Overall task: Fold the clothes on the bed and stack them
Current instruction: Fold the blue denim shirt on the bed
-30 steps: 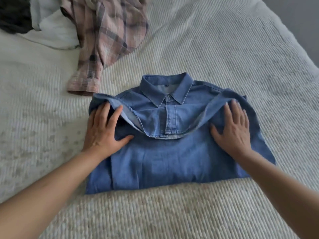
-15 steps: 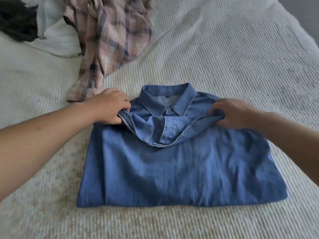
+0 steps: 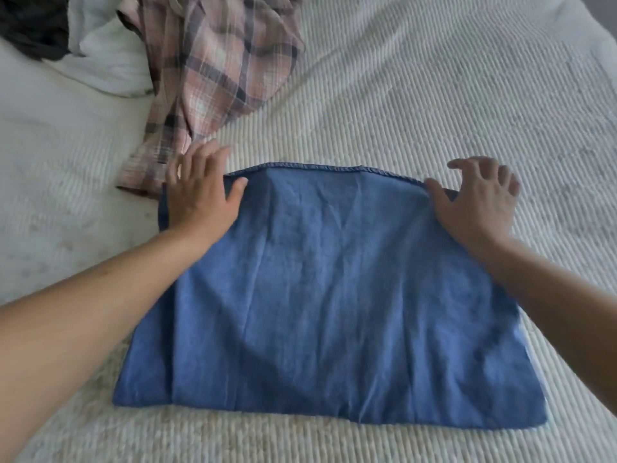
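Note:
A blue denim shirt point(image 3: 317, 295) lies folded into a flat rectangle in the middle of the bed point(image 3: 450, 95), its hem along the far edge and its collar hidden underneath. My left hand point(image 3: 200, 192) rests flat on the far left corner with fingers spread. At the far right corner my right hand point(image 3: 477, 202) lies on the cloth, its fingers spread and loosely bent. A pink plaid shirt point(image 3: 217, 71) lies crumpled at the back left, its cuff just beyond my left hand.
A white garment point(image 3: 107, 61) and a dark one point(image 3: 33, 25) are heaped in the far left corner behind the plaid shirt. The ribbed white bedspread stretches to the right, and the bed's edge curves away at the far right.
Both hands pulled the shirt's lower half up over the collar and front, then let go of the hem. They now rest on the far corners. The collar is covered.

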